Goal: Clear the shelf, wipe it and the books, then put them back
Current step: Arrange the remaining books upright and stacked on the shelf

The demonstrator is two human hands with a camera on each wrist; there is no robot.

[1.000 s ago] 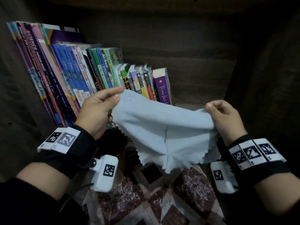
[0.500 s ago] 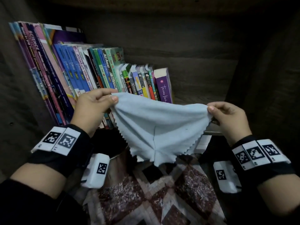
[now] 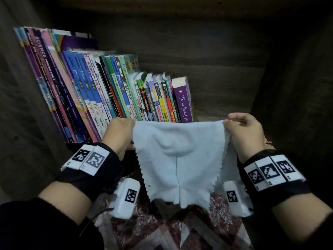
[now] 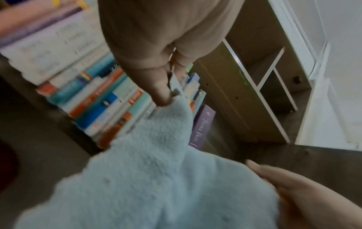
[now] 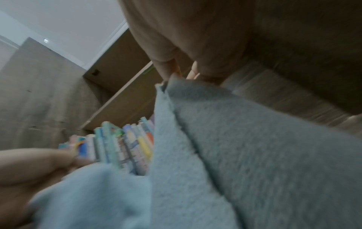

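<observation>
A light blue cloth (image 3: 177, 159) hangs stretched between my two hands in front of the shelf. My left hand (image 3: 124, 130) pinches its upper left corner, and my right hand (image 3: 234, 127) pinches the upper right corner. In the left wrist view the left hand (image 4: 166, 94) pinches the cloth (image 4: 141, 178) between thumb and fingers. The right wrist view shows the right hand (image 5: 176, 74) gripping the cloth (image 5: 225, 155) edge. A row of books (image 3: 100, 91) leans on the left of the dark wooden shelf (image 3: 216, 98), ending with a purple book (image 3: 182, 101).
The shelf's right part beside the purple book holds nothing, and its dark side wall (image 3: 288, 87) stands at the right. A patterned floor covering (image 3: 162, 231) lies below my hands. A lighter wooden shelf unit (image 4: 254, 77) stands beyond.
Both hands have lifted the cloth higher and pulled it taut, so its top edge now lies level across the bottom of the books. The grip on both corners is unchanged.
</observation>
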